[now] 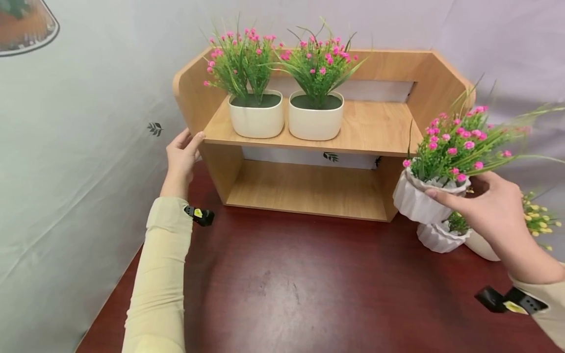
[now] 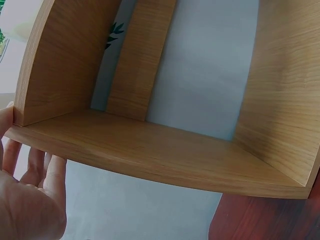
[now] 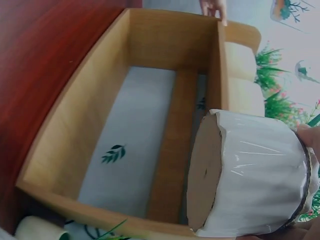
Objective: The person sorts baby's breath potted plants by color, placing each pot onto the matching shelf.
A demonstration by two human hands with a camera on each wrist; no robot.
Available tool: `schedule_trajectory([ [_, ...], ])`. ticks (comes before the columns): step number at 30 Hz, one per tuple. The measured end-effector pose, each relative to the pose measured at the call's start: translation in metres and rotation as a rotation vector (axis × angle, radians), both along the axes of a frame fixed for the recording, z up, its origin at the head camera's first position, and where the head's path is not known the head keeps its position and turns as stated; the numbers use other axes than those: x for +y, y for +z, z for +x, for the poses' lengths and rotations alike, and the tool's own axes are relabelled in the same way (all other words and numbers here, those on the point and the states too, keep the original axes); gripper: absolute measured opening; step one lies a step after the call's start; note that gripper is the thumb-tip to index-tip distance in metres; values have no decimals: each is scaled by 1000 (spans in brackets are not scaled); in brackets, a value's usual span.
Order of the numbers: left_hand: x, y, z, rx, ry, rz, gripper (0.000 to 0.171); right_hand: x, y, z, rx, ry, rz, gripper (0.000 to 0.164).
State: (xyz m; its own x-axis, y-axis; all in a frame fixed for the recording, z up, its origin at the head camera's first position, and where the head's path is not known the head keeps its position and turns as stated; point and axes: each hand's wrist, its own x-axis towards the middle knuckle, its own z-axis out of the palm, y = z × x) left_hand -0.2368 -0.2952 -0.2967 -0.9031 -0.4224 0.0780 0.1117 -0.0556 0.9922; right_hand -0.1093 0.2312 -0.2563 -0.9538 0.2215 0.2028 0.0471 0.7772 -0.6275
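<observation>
My right hand [image 1: 496,208] grips a white pleated flowerpot [image 1: 412,198] of pink flowers [image 1: 459,137] by its rim, thumb at the front. The pot is held up by the right end of a two-tier wooden shelf [image 1: 309,193]. In the right wrist view the pot [image 3: 265,170] is seen side-on with its brown base exposed. At the shelf's left side, my left hand [image 1: 181,157] holds the edge where the upper board meets the side panel; the left wrist view shows its fingers [image 2: 55,180] around the outside. Two cream pots [image 1: 257,117] of pink flowers stand side by side on the upper board.
Beneath the held pot, another white pleated pot [image 1: 441,238] with greenery stands on the dark red table [image 1: 282,289]. Yellow flowers [image 1: 538,215] and a cream pot [image 1: 483,246] are partly hidden behind my right hand. Pale cloth [image 1: 97,147] hangs at the left and back.
</observation>
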Motion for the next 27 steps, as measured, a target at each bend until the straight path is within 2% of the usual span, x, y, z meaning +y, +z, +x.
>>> schedule_trajectory([
  [4, 1, -1, -1, 6, -7, -1, 51, -7, 10, -9, 10, -7, -32, 48],
  [9, 1, -1, -1, 6, -6, 6, 51, -16, 19, -21, 28, 12, -140, 42],
  [15, -1, 0, -1, 6, -6, -1, 51, -34, 29, -41, 137, 50, -269, 35],
  [22, -1, 0, -1, -12, -6, 12, 52, -49, 36, -63, 186, 100, -389, 45],
  [27, -2, 1, -1, -15, -10, 12, 52, -57, 34, -78, 213, 97, -392, 56],
])
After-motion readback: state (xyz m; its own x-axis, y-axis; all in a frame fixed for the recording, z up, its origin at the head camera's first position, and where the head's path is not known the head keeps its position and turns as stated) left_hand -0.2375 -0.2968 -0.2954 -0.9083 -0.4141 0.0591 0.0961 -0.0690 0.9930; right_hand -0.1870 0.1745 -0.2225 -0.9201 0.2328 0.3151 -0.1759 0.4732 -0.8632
